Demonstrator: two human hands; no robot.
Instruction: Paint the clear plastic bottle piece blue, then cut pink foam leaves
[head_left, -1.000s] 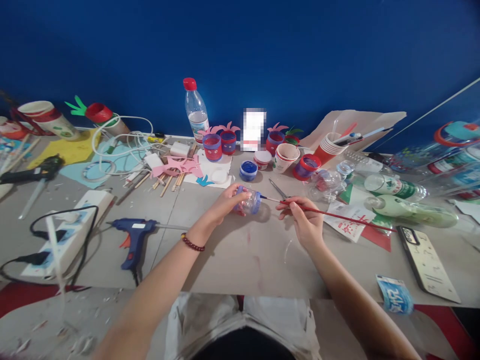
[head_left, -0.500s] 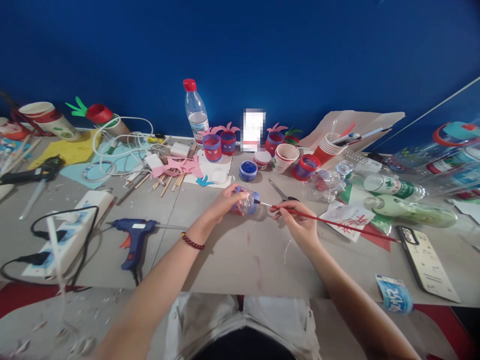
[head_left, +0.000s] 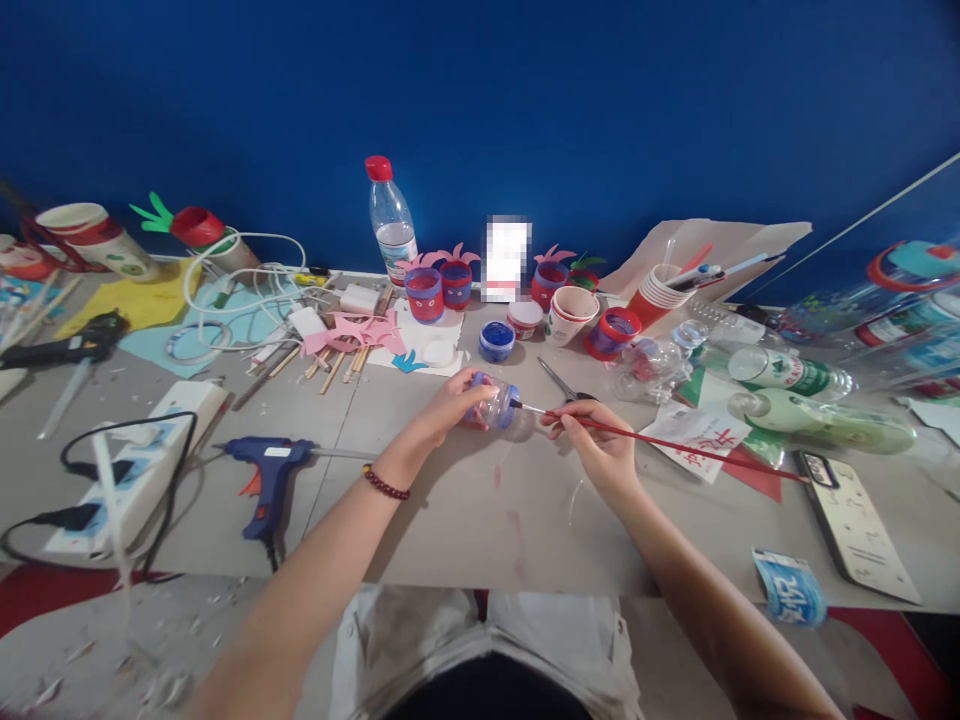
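Note:
My left hand [head_left: 456,405] is closed around a small clear plastic bottle piece [head_left: 498,404] with blue paint at its rims, held on its side above the table. My right hand [head_left: 592,440] pinches a long red paintbrush [head_left: 675,446] near its bristle end. The dark brush tip touches or nearly touches the blue rim on the piece's right side. Just behind the hands stands an open jar of blue paint [head_left: 496,341]. Scissors [head_left: 564,381] lie partly hidden behind my right hand.
A blue glue gun [head_left: 272,478] and a power strip [head_left: 142,465] lie on the left. Painted cups [head_left: 424,296] and a paper cup [head_left: 571,318] stand at the back. Plastic bottles [head_left: 787,372] and a phone [head_left: 855,525] are on the right.
Almost nothing differs. The brush's far end has shifted slightly to the right, while both hands stay in nearly the same place.

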